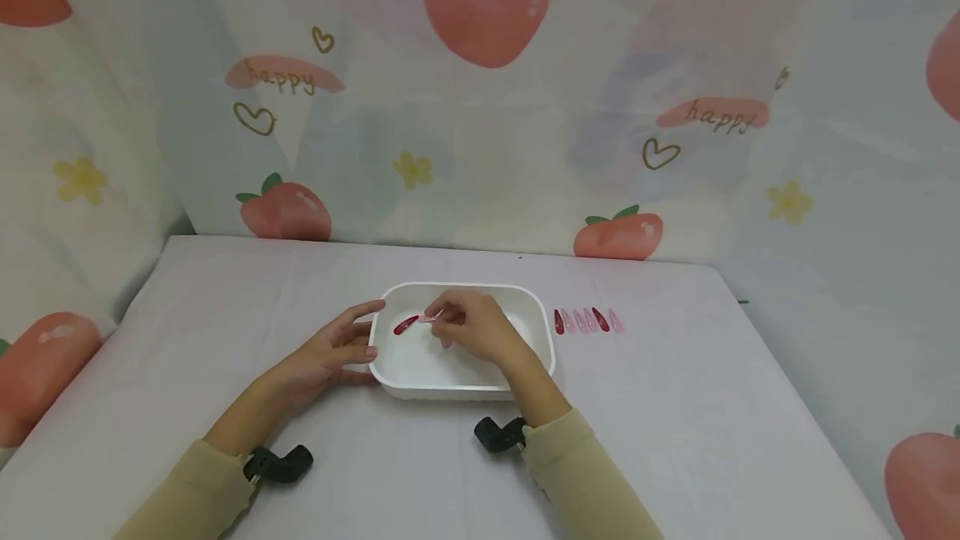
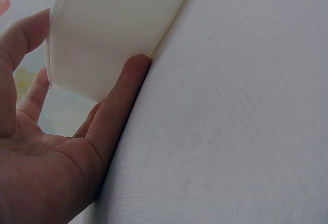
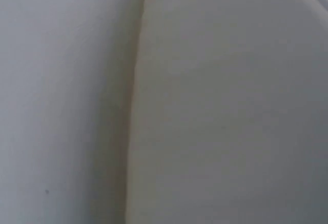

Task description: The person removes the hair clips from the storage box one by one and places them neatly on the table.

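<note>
A white tray [image 1: 450, 369] sits on the table, with a red snap hair clip [image 1: 406, 325] lying inside it on the left. My right hand [image 1: 472, 327] reaches over the tray and pinches a pink hair clip [image 1: 426, 319] beside the red one; the fingers partly cover it. At the tray's left end, my left hand [image 1: 322, 361] touches the rim and outer wall with spread fingers. The left wrist view shows one fingertip [image 2: 137, 65] low against the tray wall [image 2: 97, 55]. Only the tray's side [image 3: 225, 106] and the cloth fill the right wrist view.
Right of the tray, several red and pink hair clips [image 1: 600, 319] lie in a row. A white cloth [image 1: 675, 407] covers the table. Behind it hangs a printed curtain [image 1: 487, 157]. Both wrists carry black camera mounts [image 1: 279, 465].
</note>
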Tool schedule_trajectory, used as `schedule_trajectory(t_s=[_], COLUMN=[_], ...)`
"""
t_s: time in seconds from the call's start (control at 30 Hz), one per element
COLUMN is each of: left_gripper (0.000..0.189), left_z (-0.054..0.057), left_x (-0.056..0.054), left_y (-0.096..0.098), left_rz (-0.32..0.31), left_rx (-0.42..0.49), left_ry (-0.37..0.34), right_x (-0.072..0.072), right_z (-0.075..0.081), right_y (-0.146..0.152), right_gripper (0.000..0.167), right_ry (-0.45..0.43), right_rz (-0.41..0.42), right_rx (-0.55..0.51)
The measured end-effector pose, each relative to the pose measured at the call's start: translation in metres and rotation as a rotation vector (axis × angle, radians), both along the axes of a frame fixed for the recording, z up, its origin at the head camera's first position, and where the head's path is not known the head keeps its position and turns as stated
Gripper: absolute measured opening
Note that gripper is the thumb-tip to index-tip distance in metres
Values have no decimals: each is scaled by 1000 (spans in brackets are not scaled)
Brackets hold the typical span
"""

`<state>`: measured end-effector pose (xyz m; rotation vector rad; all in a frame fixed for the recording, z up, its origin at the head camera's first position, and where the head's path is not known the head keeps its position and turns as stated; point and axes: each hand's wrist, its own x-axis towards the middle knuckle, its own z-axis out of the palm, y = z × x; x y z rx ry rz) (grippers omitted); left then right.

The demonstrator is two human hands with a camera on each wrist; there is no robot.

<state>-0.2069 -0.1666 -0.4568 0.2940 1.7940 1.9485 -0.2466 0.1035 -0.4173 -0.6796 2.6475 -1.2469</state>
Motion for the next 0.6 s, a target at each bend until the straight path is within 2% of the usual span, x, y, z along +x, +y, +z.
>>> schedule_trajectory(t_s=[0.13, 0.23, 0.37, 0.6], left_gripper=[71, 71, 71, 71], left_z=[0, 0, 1, 1], left_x=[1, 1, 2, 1], left_y=[-1, -1, -1, -1], left_rz=[2, 1, -1, -1], left_rx=[-7, -5, 1, -3], left_ry=[0, 1, 2, 6], right_x=[0, 0, -1, -4], right_z=[6, 12, 17, 20], right_y=[3, 7, 12, 19], right_gripper=[25, 25, 26, 35], right_ry=[-179, -309, -396, -438], right_rz=[7, 21, 45, 36], right_rx=[-248, -368, -393, -376])
